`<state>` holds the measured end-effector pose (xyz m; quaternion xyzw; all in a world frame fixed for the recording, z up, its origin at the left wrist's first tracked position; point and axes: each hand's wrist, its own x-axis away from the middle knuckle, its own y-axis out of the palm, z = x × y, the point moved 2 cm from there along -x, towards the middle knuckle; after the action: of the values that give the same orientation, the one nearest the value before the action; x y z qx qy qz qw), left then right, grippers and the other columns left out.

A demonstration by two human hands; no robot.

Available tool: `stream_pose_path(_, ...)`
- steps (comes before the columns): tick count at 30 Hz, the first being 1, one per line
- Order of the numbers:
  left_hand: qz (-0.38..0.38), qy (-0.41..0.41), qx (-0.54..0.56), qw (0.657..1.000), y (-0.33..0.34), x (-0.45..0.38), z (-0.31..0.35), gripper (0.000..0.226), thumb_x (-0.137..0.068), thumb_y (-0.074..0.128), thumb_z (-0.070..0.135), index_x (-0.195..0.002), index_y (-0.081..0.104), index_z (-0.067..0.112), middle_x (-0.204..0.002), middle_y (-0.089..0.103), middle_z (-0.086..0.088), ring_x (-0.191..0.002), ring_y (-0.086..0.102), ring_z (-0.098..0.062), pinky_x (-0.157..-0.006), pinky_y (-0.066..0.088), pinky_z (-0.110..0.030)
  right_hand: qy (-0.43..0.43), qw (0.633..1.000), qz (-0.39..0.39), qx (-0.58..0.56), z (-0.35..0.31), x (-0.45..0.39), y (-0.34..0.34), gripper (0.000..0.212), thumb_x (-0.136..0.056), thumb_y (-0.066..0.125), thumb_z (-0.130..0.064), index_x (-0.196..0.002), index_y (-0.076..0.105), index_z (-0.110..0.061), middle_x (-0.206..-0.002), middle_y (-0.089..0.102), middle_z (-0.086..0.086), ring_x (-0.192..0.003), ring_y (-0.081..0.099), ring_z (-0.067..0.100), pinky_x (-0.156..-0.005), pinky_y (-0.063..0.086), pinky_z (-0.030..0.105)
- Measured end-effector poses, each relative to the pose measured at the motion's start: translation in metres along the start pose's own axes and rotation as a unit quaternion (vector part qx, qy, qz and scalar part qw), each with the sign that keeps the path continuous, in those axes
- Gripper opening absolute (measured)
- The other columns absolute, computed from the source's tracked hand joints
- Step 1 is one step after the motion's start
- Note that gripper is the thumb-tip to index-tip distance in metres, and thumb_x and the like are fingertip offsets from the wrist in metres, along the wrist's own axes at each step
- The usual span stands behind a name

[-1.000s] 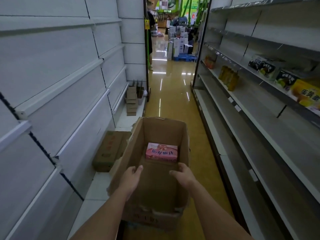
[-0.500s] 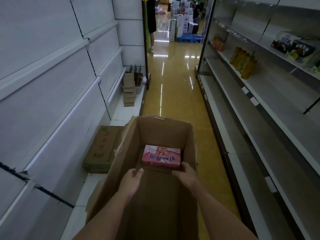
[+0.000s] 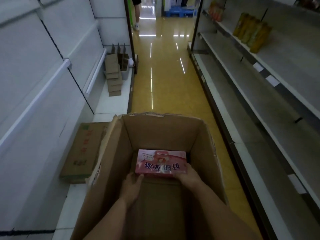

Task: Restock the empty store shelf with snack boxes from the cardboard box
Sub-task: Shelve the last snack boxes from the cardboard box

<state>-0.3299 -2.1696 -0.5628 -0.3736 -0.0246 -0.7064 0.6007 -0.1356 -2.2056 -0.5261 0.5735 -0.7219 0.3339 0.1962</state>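
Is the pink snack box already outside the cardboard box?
No, the pink snack box lies deep inside the cardboard box, both hands at it.

The pink snack box [image 3: 161,162] inside the cardboard box [image 3: 161,130] bears large Chinese characters, upside down from here, seemingly 好丽友·派.

Left of it, a closed carton [image 3: 83,151] carries red print, too blurred to read.

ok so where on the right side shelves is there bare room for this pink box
The long shelf below the yellow packs runs bare along the aisle, as does the bottom shelf. The upper level is crowded around those packs. Both hands hold the pink box.
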Motion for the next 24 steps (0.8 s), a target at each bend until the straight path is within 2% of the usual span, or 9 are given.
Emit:
stream_pose_path(3, 0.011, -0.005, 0.015, 1.000, 0.008, -0.034, -0.009, 0.050, -0.097, 0.051, 0.024, -0.140, 0.040, 0.001, -0.140, 0.046, -0.019, -0.128, 0.044, -0.033, -0.096, 0.035, -0.030, 0.002, 1.000, -0.009, 0.009, 0.008, -0.041, 0.007, 0.051, -0.084, 0.069, -0.017, -0.129, 0.046, -0.023, -0.130, 0.055, 0.004, -0.117, 0.053, 0.020, -0.101, 0.042, 0.036)
stream_pose_path(5, 0.013, -0.020, 0.031, 0.999, 0.016, -0.057, -0.019, 0.053, -0.097, 0.051, 0.027, -0.142, 0.037, 0.004, -0.141, 0.045, -0.019, -0.129, 0.044, -0.034, -0.101, 0.036, -0.036, 0.002, 1.000, 0.005, 0.024, 0.015, -0.067, 0.010, 0.048, -0.085, 0.066, -0.016, -0.128, 0.047, -0.024, -0.128, 0.056, 0.004, -0.115, 0.054, 0.020, -0.102, 0.043, 0.039)
stream_pose_path(8, 0.022, -0.042, 0.048, 0.998, 0.024, -0.083, -0.029, 0.059, -0.096, 0.052, 0.030, -0.145, 0.031, 0.005, -0.145, 0.040, -0.019, -0.132, 0.040, -0.035, -0.106, 0.035, -0.042, 0.000, 0.999, 0.042, 0.026, 0.023, -0.097, 0.010, 0.050, -0.084, 0.068, -0.015, -0.130, 0.049, -0.020, -0.129, 0.057, 0.005, -0.116, 0.055, 0.022, -0.103, 0.044, 0.041)
stream_pose_path(12, 0.017, -0.054, 0.072, 0.996, 0.034, -0.111, -0.044, 0.056, -0.096, 0.052, 0.031, -0.144, 0.036, 0.007, -0.143, 0.044, -0.017, -0.130, 0.043, -0.033, -0.108, 0.037, -0.046, 0.007, 0.998, 0.068, -0.009, 0.033, -0.121, 0.014, 0.050, -0.086, 0.062, -0.003, -0.133, 0.047, -0.011, -0.131, 0.056, 0.011, -0.119, 0.055, 0.026, -0.104, 0.043, 0.041)
stream_pose_path(14, 0.015, -0.065, 0.077, 0.995, 0.038, -0.123, -0.055, 0.064, -0.093, 0.052, 0.043, -0.145, 0.036, 0.009, -0.143, 0.045, -0.016, -0.129, 0.044, -0.034, -0.108, 0.037, -0.048, 0.010, 0.997, 0.076, -0.011, 0.037, -0.129, 0.016, 0.047, -0.088, 0.059, 0.000, -0.133, 0.046, -0.008, -0.133, 0.054, 0.014, -0.121, 0.053, 0.028, -0.105, 0.042, 0.042)
stream_pose_path(16, 0.008, -0.078, 0.082, 0.994, 0.042, -0.137, -0.068, 0.081, -0.082, 0.049, 0.063, -0.145, 0.036, 0.015, -0.143, 0.046, -0.013, -0.128, 0.045, -0.033, -0.107, 0.038, -0.051, 0.017, 0.996, 0.090, -0.012, 0.039, -0.135, 0.016, 0.048, -0.089, 0.057, 0.002, -0.135, 0.044, -0.005, -0.135, 0.052, 0.015, -0.123, 0.051, 0.030, -0.106, 0.041, 0.041)
stream_pose_path(17, 0.004, -0.082, 0.088, 0.993, 0.043, -0.136, -0.067, 0.080, -0.082, 0.048, 0.065, -0.145, 0.037, 0.016, -0.142, 0.047, -0.011, -0.128, 0.046, -0.032, -0.107, 0.037, -0.051, 0.028, 0.995, 0.096, -0.018, 0.041, -0.139, 0.016, 0.049, -0.089, 0.057, 0.003, -0.135, 0.043, -0.004, -0.134, 0.052, 0.015, -0.123, 0.051, 0.031, -0.105, 0.041, 0.040)
stream_pose_path(20, -0.004, -0.076, 0.126, 0.989, 0.048, -0.133, -0.064, 0.053, -0.095, 0.048, 0.044, -0.139, 0.045, 0.015, -0.132, 0.054, -0.004, -0.121, 0.050, -0.025, -0.105, 0.040, -0.045, 0.053, 0.992, 0.115, -0.027, 0.048, -0.150, 0.022, 0.062, -0.084, 0.065, -0.006, -0.139, 0.038, -0.012, -0.137, 0.050, 0.011, -0.122, 0.051, 0.031, -0.103, 0.043, 0.045)
stream_pose_path(24, 0.020, -0.085, 0.158, 0.984, 0.054, -0.124, -0.063, 0.053, -0.093, 0.053, 0.039, -0.140, 0.041, 0.019, -0.133, 0.054, -0.009, -0.120, 0.053, -0.029, -0.099, 0.043, -0.044, 0.069, 0.987, 0.143, 0.009, 0.056, -0.149, 0.029, 0.086, -0.078, 0.071, -0.019, -0.148, 0.022, -0.020, -0.143, 0.040, 0.013, -0.128, 0.044, 0.034, -0.105, 0.041, 0.047)
